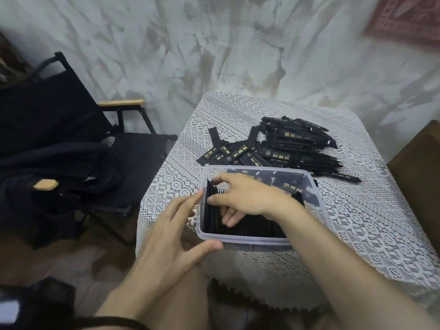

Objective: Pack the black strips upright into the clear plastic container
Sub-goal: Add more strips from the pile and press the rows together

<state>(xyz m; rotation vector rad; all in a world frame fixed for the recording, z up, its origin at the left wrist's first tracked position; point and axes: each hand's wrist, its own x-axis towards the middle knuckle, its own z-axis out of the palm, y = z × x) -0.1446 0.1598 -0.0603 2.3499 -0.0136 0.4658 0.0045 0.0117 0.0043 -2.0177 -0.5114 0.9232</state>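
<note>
Left hand (171, 234) is spread wide, fingertips on the container's (240, 241) left wall, thumb at its near rim; it should brace there. Inside, the right hand (245, 198), wrist bent down, pinches the leftmost strips (212, 210); better to press them flush, upright. A pile (297, 144) waits on the surface (357, 222) behind.

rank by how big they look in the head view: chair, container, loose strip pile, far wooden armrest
1. chair
2. container and loose strip pile: these look about alike, and the pile lies farther from the camera, so they are unranked
3. far wooden armrest
</note>
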